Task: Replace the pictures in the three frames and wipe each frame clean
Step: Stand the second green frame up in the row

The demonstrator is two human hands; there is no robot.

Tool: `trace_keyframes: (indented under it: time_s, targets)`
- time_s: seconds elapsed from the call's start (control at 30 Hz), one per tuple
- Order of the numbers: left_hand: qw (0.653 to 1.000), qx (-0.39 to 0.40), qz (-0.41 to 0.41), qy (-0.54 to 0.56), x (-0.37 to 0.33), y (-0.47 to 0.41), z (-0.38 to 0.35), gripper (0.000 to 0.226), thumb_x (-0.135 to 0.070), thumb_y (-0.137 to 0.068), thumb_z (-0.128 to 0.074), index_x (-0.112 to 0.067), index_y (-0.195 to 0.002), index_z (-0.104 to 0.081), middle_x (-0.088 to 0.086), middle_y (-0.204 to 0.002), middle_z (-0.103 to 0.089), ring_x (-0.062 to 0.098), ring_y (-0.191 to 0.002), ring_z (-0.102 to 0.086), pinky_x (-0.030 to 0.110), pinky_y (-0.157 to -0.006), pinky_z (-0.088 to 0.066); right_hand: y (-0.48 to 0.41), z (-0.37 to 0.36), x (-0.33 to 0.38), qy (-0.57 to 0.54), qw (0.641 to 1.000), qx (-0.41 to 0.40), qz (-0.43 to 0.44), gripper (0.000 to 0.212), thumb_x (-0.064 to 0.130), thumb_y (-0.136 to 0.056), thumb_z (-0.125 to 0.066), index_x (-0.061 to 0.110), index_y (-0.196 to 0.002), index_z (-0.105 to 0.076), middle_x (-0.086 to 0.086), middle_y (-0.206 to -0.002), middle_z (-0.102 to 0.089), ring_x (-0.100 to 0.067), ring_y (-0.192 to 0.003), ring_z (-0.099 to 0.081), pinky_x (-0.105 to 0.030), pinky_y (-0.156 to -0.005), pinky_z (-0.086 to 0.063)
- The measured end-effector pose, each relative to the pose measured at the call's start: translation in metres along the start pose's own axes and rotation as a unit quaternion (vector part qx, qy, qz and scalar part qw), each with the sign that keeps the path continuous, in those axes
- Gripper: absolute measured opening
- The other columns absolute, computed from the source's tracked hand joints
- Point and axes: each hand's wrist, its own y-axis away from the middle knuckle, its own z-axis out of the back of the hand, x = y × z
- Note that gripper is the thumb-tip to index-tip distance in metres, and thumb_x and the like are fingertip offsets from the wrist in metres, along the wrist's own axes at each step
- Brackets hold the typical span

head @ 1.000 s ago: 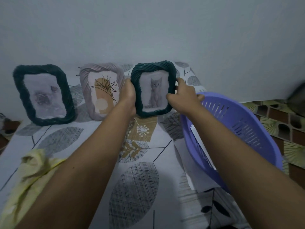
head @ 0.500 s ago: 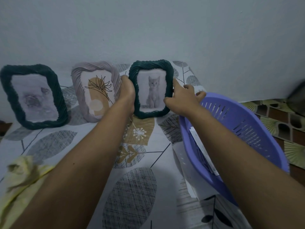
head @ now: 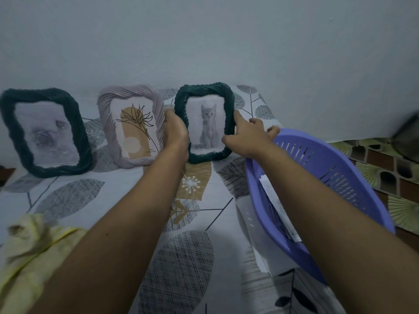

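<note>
A: Task thing?
B: kitten frame [head: 205, 124], dark green, upright at the back of the table. It is the rightmost of three in a row near the wall [head: 204, 41], and its bottom edge looks to be down on the tablecloth [head: 74, 196].
A: Grip?
B: Both hands are on it. The left hand [head: 176, 132] is wrapped round the left edge. The right hand [head: 247, 137] pinches the right edge with thumb and forefinger, other fingers splayed loose. Held by its edges, probably so the wiped glass takes no prints while it's squared up.
A: Stand or wall holding it?
B: Can't tell, the back is hidden.
A: Neighbours?
B: lilac frame [head: 132, 125] sits just beside the left hand, with a plant drawing in it. The far dark frame [head: 45, 132] is blurry. All three face forward, so the task looks nearly finished.
A: Rest?
B: purple basket [head: 340, 168] under the right forearm, papers [head: 276, 207] in it, likely spare or removed pictures kept in reach. yellow cloth [head: 34, 241] is bottom left, near enough for wiping.
</note>
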Motion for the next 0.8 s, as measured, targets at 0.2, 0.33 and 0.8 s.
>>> trace_keyframes:
  time_s: [0.2,0.33,0.8]
  targets:
    - [1.0,0.001,0.001,-0.01,0.002,0.001,0.003,0.061,-0.061,-0.08,-0.025,-0.022,-0.1,-0.068,0.011,-0.106,-0.073,0.032,-0.104,-0.066,0.054,-0.097,-0.051,0.009,0.003,0.003,0.01,1.0,0.009,-0.009,0.074,0.032,-0.086,-0.055,0.026,-0.153,-0.022,-0.005,-0.135,-0.049,-0.023,-0.151,-0.012,-0.06,-0.113,-0.002]
    - [1.0,0.013,0.004,-0.012,0.006,0.001,0.004,0.083,-0.072,-0.07,-0.029,-0.021,-0.126,-0.064,0.009,-0.122,-0.068,0.032,-0.113,-0.062,0.053,-0.1,-0.048,0.015,0.005,0.009,0.004,1.0,0.002,-0.007,0.071,0.031,-0.087,-0.054,0.023,-0.152,-0.025,-0.007,-0.143,-0.045,-0.024,-0.151,-0.012,-0.06,-0.113,-0.002]
    - [0.993,0.032,0.031,-0.106,0.008,0.081,0.039,0.03,-0.043,-0.086,-0.056,-0.019,-0.103,-0.063,0.005,-0.104,-0.069,0.022,-0.097,-0.065,0.04,-0.087,-0.053,0.089,0.018,0.017,-0.101,0.995,-0.012,0.01,0.033,0.032,-0.091,-0.055,0.031,-0.124,-0.058,0.0,-0.119,-0.052,-0.022,-0.14,-0.029,-0.051,-0.109,-0.014]
